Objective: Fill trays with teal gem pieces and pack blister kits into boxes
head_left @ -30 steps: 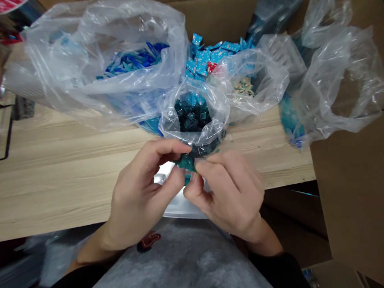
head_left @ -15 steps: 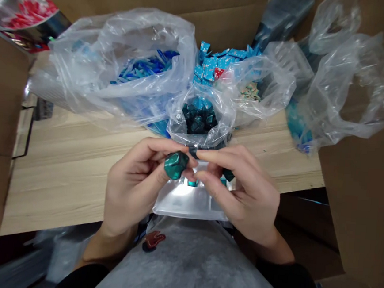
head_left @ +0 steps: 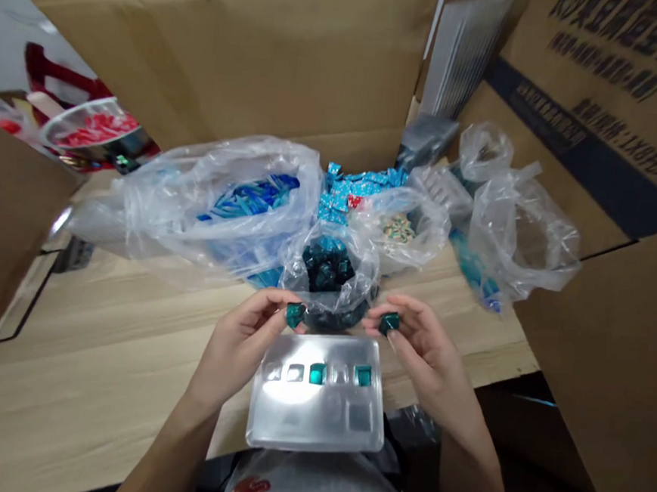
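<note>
Head view, hands (head_left: 241, 341) pinching glossy faceted green pieces (head_left: 295, 315), shiny rectangular tray (head_left: 314, 427).

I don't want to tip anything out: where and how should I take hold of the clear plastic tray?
Probably the near right corner of the clear plastic tray, from the right, pinching it above and below. The tray lies flat, and that corner seems to jut past the edge of the tabletop, leaving room underneath; the green pieces in it sit farther back.
</note>
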Demonstrator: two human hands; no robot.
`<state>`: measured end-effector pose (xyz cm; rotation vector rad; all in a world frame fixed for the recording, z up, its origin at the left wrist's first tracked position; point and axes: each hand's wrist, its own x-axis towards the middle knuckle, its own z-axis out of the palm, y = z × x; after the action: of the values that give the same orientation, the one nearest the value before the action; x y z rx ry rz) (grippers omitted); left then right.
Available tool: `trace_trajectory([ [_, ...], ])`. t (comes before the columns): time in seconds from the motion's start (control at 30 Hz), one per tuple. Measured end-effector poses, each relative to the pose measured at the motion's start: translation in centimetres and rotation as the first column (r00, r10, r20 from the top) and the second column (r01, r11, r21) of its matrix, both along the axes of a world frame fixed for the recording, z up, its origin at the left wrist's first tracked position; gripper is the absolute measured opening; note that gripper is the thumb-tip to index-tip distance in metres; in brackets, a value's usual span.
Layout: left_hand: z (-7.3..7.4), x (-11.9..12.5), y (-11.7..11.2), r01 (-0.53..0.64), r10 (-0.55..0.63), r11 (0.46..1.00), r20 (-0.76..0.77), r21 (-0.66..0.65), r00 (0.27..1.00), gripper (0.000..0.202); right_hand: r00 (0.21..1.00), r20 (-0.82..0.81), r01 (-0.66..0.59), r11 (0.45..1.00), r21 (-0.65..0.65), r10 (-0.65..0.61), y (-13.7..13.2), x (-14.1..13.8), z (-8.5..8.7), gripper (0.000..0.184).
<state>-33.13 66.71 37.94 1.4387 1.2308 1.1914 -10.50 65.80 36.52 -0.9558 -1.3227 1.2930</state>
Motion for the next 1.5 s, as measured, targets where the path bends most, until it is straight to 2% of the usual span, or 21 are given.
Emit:
trace_trajectory([
  [0.17,-0.7,0.2,2.4,0.035,-0.034,0.999,0.022,-0.024,0.999,0.009,0.992,-0.073,0.094,0.981,-0.169,-0.107,-0.3,0.7,-0.8,0.02],
  [0.33,-0.9,0.5,3.4,0.094,-0.096,0.995,-0.062,-0.04,0.993,0.012,0.973,-0.047,0.217,0.968,-0.13,-0.224,-0.3,1.4,-1.4,0.014],
  [0.43,-0.7,1.3,3.9,0.224,-0.233,0.972,-0.178,-0.069,0.956,0.014,0.924,-0.069,0.366,0.924,-0.112,-0.375,-0.3,2.6,-2.2,0.02],
  [0.53,-0.5,3.8,5.1,0.423,-0.425,0.903,-0.307,-0.077,0.852,0.018,0.843,-0.123,0.507,0.85,-0.144,-0.524,-0.6,4.1,-3.5,0.027],
  [0.63,-0.7,7.1,6.8,0.606,-0.554,0.794,-0.463,-0.045,0.692,0.023,0.783,-0.149,0.574,0.794,-0.2,-0.604,-1.1,5.4,-5.4,0.031],
  [0.73,-1.1,9.2,7.9,0.696,-0.571,0.716,-0.618,-0.053,0.541,0.032,0.752,-0.103,0.609,0.745,-0.271,-0.651,-1.5,6.1,-7.4,0.033],
  [0.8,-1.0,9.1,8.0,0.707,-0.542,0.706,-0.666,-0.03,0.513,0.036,0.753,-0.085,0.602,0.735,-0.311,-0.652,-1.7,6.0,-8.1,0.034],
  [0.9,-0.3,7.5,7.0,0.674,-0.49,0.737,-0.65,0.045,0.58,0.033,0.799,-0.106,0.54,0.784,-0.306,-0.592,-1.8,4.8,-7.3,0.034],
  [1.03,0.9,5.4,3.9,0.564,-0.445,0.818,-0.494,0.115,0.746,0.023,0.9,-0.111,0.399,0.899,-0.18,-0.422,-2.4,1.8,-3.2,0.023],
  [1.13,1.5,4.5,1.3,0.491,-0.42,0.859,-0.348,0.148,0.838,0.027,0.944,-0.067,0.322,0.947,-0.024,-0.323,-2.8,-0.1,-0.3,0.019],
  [1.23,1.7,3.8,-0.5,0.395,-0.333,0.893,-0.274,0.216,0.902,0.036,0.961,-0.021,0.278,0.955,0.105,-0.277,-3.0,-1.2,1.1,0.021],
  [1.37,1.7,3.0,-1.4,0.33,-0.247,0.895,-0.282,0.301,0.927,0.04,0.971,0.047,0.219,0.948,0.232,-0.236,-2.6,-2.0,1.6,0.02],
  [1.5,1.6,2.7,-1.7,0.322,-0.185,0.87,-0.358,0.373,0.915,0.044,0.912,0.213,0.251,0.887,0.388,-0.351,-2.5,-2.7,2.1,0.012],
])
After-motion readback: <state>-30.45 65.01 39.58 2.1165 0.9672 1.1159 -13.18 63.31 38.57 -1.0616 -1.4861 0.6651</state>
